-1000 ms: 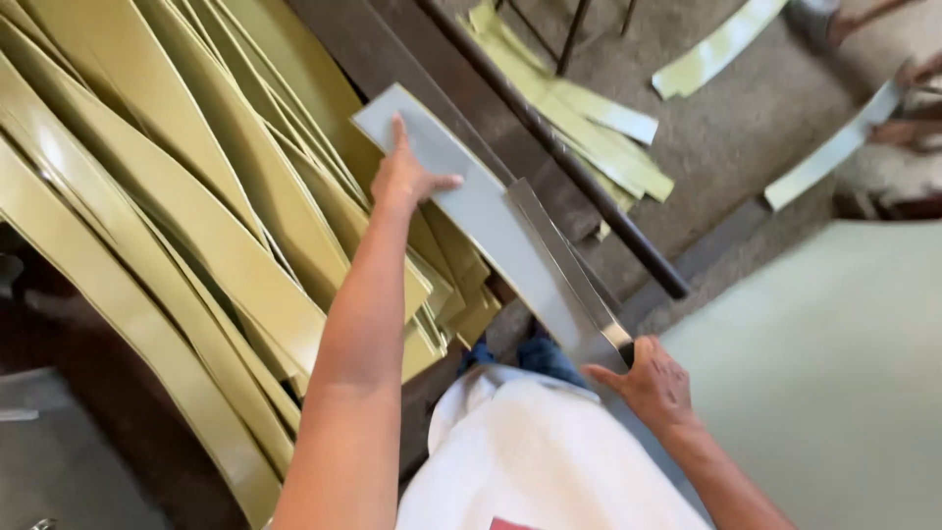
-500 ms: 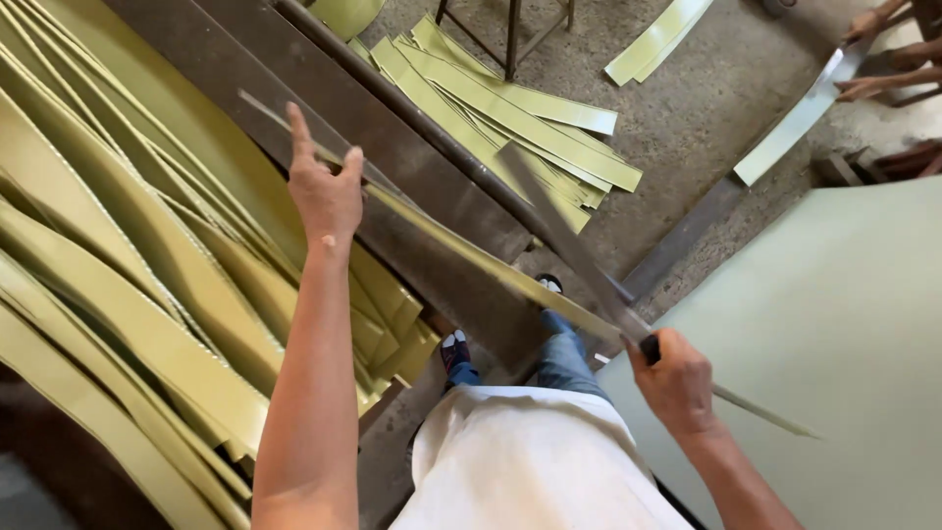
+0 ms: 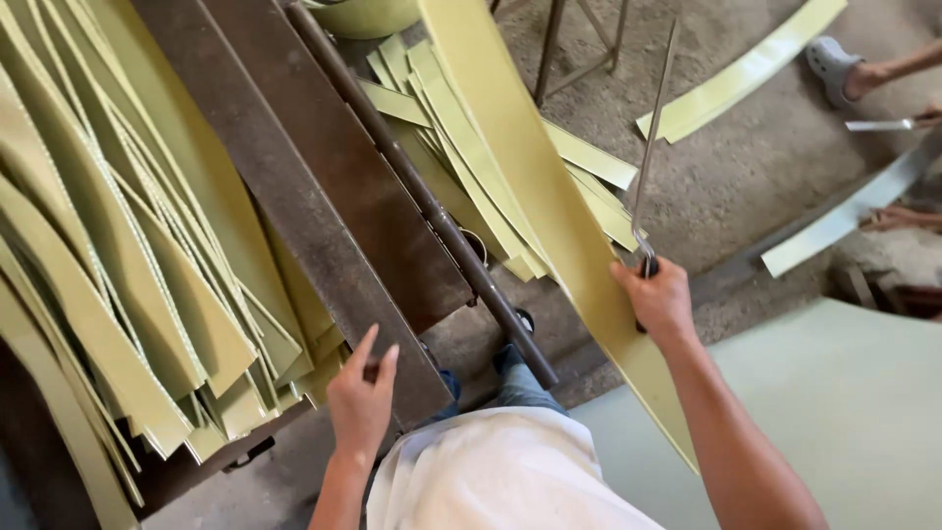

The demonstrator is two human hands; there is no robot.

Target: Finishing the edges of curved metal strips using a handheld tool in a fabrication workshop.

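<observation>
Your right hand (image 3: 655,297) is gripping a long thin blade (image 3: 651,147) by its dark handle, fist clenched — the blade is pointing up and away from you, just beside a long yellow-green strip (image 3: 535,211). That strip is running diagonally from the top of the view down past your right forearm. Your left hand (image 3: 361,400) is hovering released, fingers spread, holding nothing, over the near edge of the rusty metal bench (image 3: 304,196). A stack of yellow-green strips (image 3: 118,255) is lying on the bench to your left — more cut strips (image 3: 461,147) are piling on the floor beyond the dark metal bar (image 3: 432,211).
</observation>
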